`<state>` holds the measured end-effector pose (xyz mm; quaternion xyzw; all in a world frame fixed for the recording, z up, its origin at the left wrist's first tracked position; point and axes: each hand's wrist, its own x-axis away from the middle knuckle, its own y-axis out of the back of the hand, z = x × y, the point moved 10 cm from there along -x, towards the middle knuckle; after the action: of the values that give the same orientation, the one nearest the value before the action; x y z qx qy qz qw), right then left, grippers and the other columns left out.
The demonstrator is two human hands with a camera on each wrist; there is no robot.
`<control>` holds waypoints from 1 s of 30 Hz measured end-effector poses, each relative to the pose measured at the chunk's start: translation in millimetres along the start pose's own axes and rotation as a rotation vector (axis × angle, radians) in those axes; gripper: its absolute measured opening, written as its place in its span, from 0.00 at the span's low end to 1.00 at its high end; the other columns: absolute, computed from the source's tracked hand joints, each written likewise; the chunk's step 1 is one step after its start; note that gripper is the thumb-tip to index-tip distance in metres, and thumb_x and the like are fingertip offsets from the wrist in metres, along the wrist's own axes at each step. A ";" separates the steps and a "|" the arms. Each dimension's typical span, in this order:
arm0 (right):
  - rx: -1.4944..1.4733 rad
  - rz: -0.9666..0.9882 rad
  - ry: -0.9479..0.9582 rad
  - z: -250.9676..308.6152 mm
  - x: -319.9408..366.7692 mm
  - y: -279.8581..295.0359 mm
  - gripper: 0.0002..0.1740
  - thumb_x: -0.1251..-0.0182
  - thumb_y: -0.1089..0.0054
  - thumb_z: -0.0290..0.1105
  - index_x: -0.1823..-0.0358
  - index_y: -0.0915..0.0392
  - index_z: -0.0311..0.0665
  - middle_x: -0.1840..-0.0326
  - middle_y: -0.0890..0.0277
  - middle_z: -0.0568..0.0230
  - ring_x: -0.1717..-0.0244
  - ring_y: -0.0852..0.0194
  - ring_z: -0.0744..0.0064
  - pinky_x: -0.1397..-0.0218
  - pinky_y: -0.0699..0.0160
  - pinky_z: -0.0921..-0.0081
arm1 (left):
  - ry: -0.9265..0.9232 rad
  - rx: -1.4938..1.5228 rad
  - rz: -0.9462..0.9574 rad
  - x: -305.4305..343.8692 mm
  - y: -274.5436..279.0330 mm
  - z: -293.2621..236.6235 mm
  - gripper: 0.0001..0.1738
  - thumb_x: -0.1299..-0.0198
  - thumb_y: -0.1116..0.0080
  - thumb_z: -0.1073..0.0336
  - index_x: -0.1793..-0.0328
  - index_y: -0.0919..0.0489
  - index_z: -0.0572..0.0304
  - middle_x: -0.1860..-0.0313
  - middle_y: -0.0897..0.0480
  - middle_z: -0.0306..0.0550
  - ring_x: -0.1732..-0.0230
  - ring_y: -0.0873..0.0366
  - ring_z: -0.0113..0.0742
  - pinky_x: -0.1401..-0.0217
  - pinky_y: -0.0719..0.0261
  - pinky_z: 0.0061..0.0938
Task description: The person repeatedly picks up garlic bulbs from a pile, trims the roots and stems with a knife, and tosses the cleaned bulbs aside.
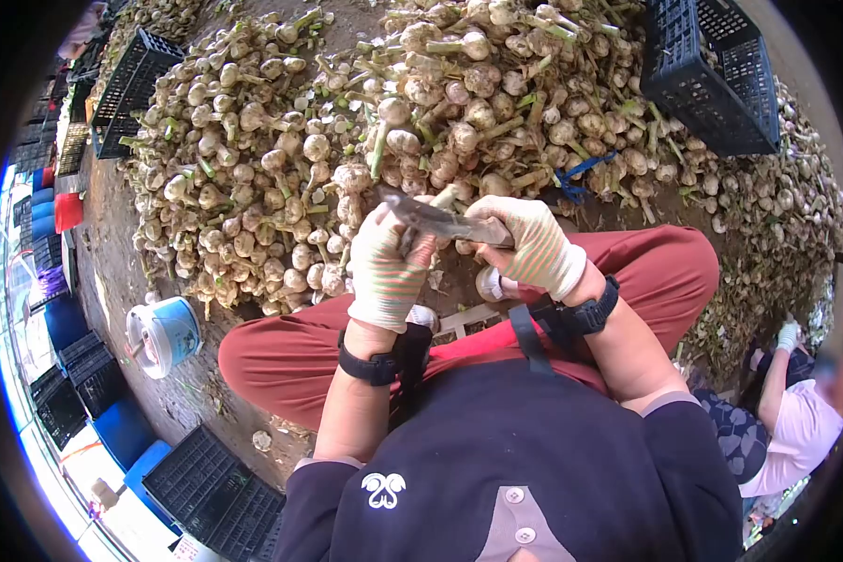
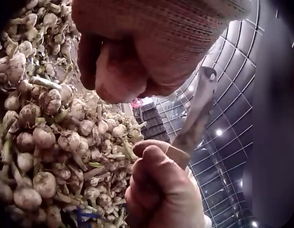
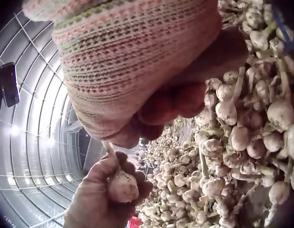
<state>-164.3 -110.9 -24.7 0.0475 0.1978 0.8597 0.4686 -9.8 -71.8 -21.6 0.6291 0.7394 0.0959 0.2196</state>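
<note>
A knife with a dirty metal blade (image 1: pixel 426 217) and a light handle (image 2: pixel 177 156) is gripped by my right hand (image 1: pixel 526 245), fingers curled round the handle. In the right wrist view my left hand (image 3: pixel 102 192) holds a garlic bulb (image 3: pixel 123 186) with its stem pointing up toward my right hand. The head view has my left hand (image 1: pixel 390 267) beside the blade, which crosses in front of its fingers. Both hands wear striped knit gloves with bare fingertips, and they are close together above my lap.
Heaps of garlic (image 1: pixel 244 169) spread in front. Black crates stand at the upper right (image 1: pixel 712 84) and upper left (image 1: pixel 131 89). A white and blue bucket (image 1: pixel 164 335) is at the left. Another person in a pink shirt (image 1: pixel 801 436) sits at the lower right.
</note>
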 end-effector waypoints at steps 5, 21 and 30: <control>0.021 0.127 -0.105 -40.6 4.2 -13.2 0.13 0.50 0.37 0.28 0.60 0.24 0.42 0.69 0.23 0.55 0.70 0.23 0.56 0.64 0.24 0.71 | -0.257 -0.352 -0.119 -12.4 18.5 -60.3 0.15 0.57 0.36 0.76 0.61 0.20 0.55 0.65 0.20 0.44 0.64 0.22 0.47 0.59 0.24 0.35; -0.549 0.052 -0.636 -60.7 7.9 -29.1 0.03 0.39 0.44 0.21 0.67 0.24 0.36 0.73 0.26 0.75 0.70 0.27 0.85 0.64 0.26 0.83 | 0.711 1.337 -0.796 15.6 195.5 239.4 0.22 0.44 0.45 0.52 0.54 0.26 0.64 0.65 0.24 0.51 0.61 0.27 0.46 0.49 0.28 0.40; -0.599 -0.019 -0.547 -74.4 3.7 -31.2 0.04 0.37 0.41 0.29 0.64 0.24 0.37 0.77 0.32 0.78 0.81 0.42 0.90 0.78 0.42 0.87 | 0.869 -0.732 0.214 27.7 41.1 297.6 0.51 0.58 0.29 0.53 0.27 0.42 0.50 0.32 0.35 0.55 0.35 0.31 0.52 0.36 0.31 0.38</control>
<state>-161.7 -114.8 -105.3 0.1341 -0.1929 0.8306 0.5049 156.3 -77.1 -273.5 0.4865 0.6127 0.6165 0.0882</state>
